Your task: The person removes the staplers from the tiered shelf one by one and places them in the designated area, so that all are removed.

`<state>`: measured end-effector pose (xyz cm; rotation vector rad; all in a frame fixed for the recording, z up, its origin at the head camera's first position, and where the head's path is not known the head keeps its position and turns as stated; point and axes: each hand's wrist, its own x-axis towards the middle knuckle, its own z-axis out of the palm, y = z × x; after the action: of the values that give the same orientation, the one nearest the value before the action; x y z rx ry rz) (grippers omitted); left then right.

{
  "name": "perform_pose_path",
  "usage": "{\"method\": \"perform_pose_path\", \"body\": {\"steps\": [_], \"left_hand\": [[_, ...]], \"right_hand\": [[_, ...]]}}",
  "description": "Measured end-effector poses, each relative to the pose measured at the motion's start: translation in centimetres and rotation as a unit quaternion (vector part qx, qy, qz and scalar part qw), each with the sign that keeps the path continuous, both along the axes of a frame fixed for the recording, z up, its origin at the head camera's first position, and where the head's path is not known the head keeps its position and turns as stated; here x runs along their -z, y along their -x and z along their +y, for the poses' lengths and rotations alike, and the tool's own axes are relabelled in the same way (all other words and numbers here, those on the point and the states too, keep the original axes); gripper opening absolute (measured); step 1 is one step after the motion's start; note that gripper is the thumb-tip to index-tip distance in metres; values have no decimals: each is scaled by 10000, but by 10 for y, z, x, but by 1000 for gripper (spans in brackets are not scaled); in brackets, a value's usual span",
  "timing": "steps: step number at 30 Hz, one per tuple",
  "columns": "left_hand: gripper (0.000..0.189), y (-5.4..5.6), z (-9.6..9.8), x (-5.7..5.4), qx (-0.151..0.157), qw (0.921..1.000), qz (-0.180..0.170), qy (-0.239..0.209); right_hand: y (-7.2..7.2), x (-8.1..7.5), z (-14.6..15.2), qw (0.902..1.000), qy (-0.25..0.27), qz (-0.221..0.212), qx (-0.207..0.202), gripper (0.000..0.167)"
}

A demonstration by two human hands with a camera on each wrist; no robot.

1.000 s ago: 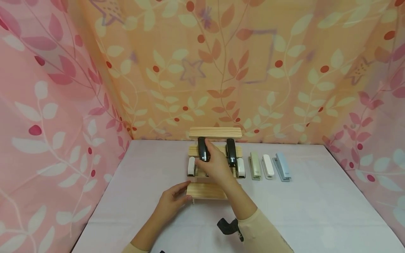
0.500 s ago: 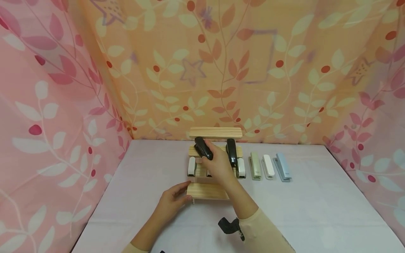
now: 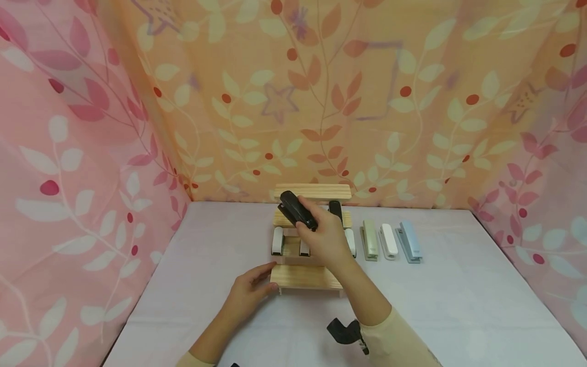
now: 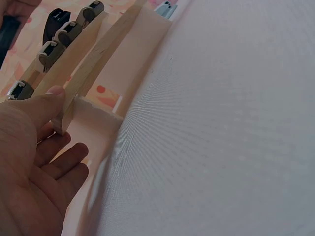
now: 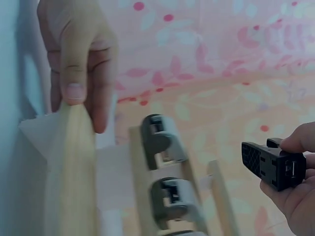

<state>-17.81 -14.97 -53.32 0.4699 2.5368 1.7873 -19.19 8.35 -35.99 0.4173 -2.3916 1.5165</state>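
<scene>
My right hand (image 3: 327,239) grips a black stapler (image 3: 297,210), held tilted above the upper tiers of a stepped display rack with wooden shelves (image 3: 302,277). In the right wrist view the end of this stapler (image 5: 269,166) sticks out from the thumb and fingers. My left hand (image 3: 249,291) pinches the left end of the rack's lowest board (image 4: 83,73), thumb on top and fingertips below. White staplers, among them one at the left (image 3: 277,241) and one nearer the middle (image 3: 304,247), sit along the second tier. Another black stapler (image 3: 336,208), partly hidden behind my right hand, rests higher up.
Right of the rack, a green stapler (image 3: 369,240), a white stapler (image 3: 388,241) and a light blue stapler (image 3: 409,241) lie in a row on the white-covered table (image 3: 449,306). Patterned curtains (image 3: 321,102) enclose the back and sides. A black device (image 3: 345,331) hangs at my right wrist.
My right hand has lifted the left black stapler off its tier and tilted it, uncovering a white stapler on the tier below. My left hand stays on the lowest board.
</scene>
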Motion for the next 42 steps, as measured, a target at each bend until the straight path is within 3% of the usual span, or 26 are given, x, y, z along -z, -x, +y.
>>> {"method": "perform_pose_path", "body": {"steps": [10,20,36,42], "left_hand": [[56,-1,0,0,16,10000,-70,-15],[57,0,-2,0,-84,9998,58,173],[58,0,-2,2,-49,9999,-20,104],[57,1,-1,3,-69,9999,-43,78]], "right_hand": [[-26,-24,30,9985,202,485,-182,58],[-48,-38,71,9942,220,1020,267,60],[-69,-27,141,9862,121,1182,1154,63],[-73,-16,171,9808,-110,973,1689,64]]}}
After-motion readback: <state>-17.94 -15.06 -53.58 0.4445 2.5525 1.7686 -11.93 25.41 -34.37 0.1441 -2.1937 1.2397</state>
